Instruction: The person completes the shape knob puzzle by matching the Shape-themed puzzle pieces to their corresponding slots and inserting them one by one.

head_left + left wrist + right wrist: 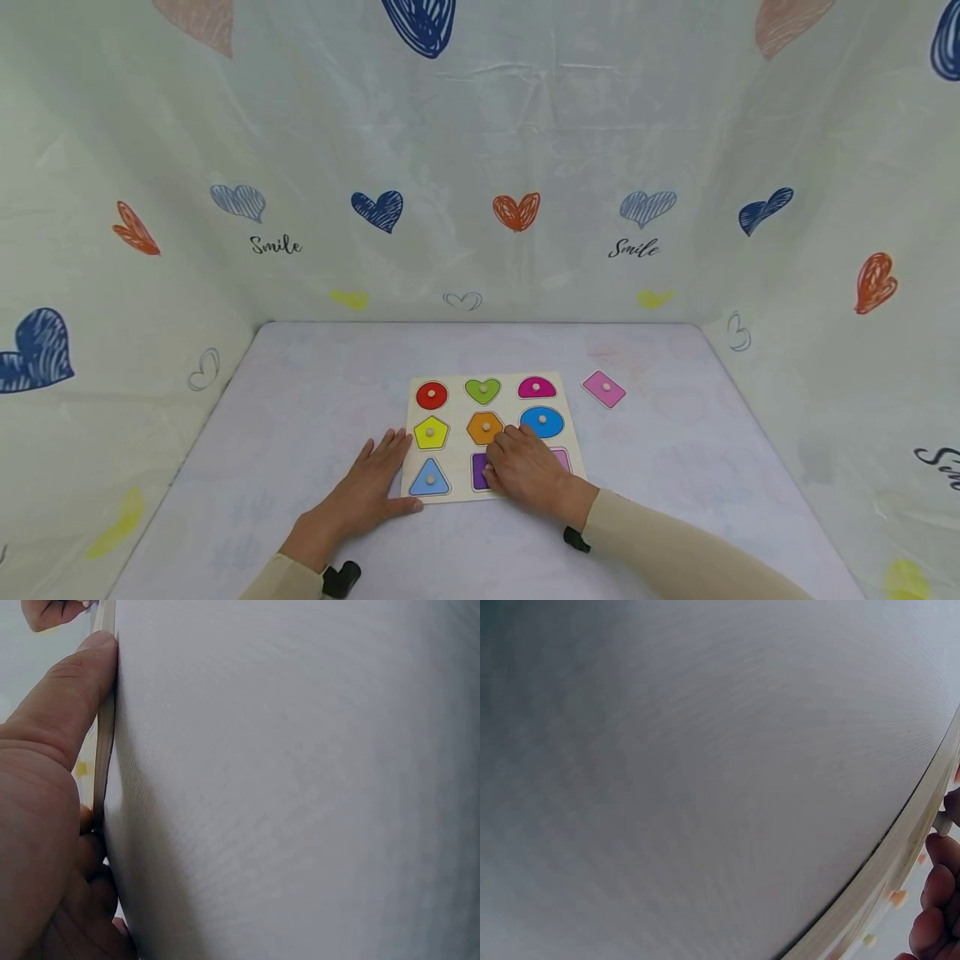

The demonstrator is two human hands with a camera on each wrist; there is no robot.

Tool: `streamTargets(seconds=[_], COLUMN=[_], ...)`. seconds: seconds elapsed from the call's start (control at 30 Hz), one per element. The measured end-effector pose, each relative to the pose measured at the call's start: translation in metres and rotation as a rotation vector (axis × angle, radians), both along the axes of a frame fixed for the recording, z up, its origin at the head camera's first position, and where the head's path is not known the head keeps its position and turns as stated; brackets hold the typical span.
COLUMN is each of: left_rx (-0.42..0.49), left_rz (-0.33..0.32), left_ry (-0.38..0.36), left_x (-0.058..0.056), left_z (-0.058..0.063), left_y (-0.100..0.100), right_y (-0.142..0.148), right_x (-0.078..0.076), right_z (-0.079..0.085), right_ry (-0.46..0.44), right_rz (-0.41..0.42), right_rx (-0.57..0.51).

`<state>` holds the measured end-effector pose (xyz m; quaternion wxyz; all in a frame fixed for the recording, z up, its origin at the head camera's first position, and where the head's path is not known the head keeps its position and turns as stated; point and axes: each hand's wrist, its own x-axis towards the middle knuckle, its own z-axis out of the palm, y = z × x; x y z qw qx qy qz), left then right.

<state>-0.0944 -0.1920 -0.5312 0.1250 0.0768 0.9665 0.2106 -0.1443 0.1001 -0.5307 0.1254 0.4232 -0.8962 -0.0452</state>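
A pale wooden peg puzzle board [457,406] lies flat on the table. My left hand [367,492] rests at its left side, fingers spread and straight, thumb along the near edge. In the left wrist view that thumb [71,697] lies against the board's edge. My right hand [532,471] reaches over the near right part, its curled fingers pinching the knob of the purple puzzle piece [479,472]. The right wrist view shows the fingertips around this small knob [942,823]. Part of the purple piece is hidden under the hand, as is most of a pink rectangular spot [561,457].
Beyond the board's far right corner, a pink rectangle piece [604,389] with a knob lies tilted on the white table [315,375]. Other knobbed shapes sit in the board, among them a blue triangle [429,478], orange hexagon [480,425] and blue oval [551,422]. A heart-printed curtain [450,133] surrounds the table.
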Motion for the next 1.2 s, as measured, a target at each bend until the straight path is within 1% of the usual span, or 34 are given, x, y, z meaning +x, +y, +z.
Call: streamTargets(seconds=[0.23, 0.33, 0.5, 0.63, 0.7, 0.83, 1.07, 1.2], left_rx=[-0.007, -0.013, -0.015, -0.015, -0.017, -0.018, -0.022, -0.024], left_rz=[0.002, 0.003, 0.000, 0.000, 0.000, 0.001, -0.003, -0.007], left_ry=[0.001, -0.007, -0.007, -0.002, -0.005, -0.008, 0.002, -0.003], left_x=[0.000, 0.000, 0.000, 0.000, 0.000, 0.001, 0.001, 0.001], left_z=[0.000, 0.000, 0.000, 0.000, 0.000, 0.000, -0.001, 0.000], left_y=[0.000, 0.000, 0.000, 0.000, 0.000, 0.000, 0.001, 0.001], right_y=[0.000, 0.000, 0.002, 0.007, 0.011, 0.027, 0.069, 0.093], right_x=[0.000, 0.000, 0.000, -0.004, -0.009, -0.023, -0.053, -0.066], right_z=[-0.001, 0.000, 0.004, 0.012, 0.016, 0.022, 0.026, 0.029], right_ry=[0.021, 0.013, -0.053, -0.105, -0.102, -0.044, 0.050, 0.067], right_rz=[0.027, 0.028, 0.002, -0.029, -0.045, -0.089, -0.165, -0.253], right_rx=[-0.068, -0.074, -0.063, -0.071, -0.082, -0.125, -0.192, -0.190])
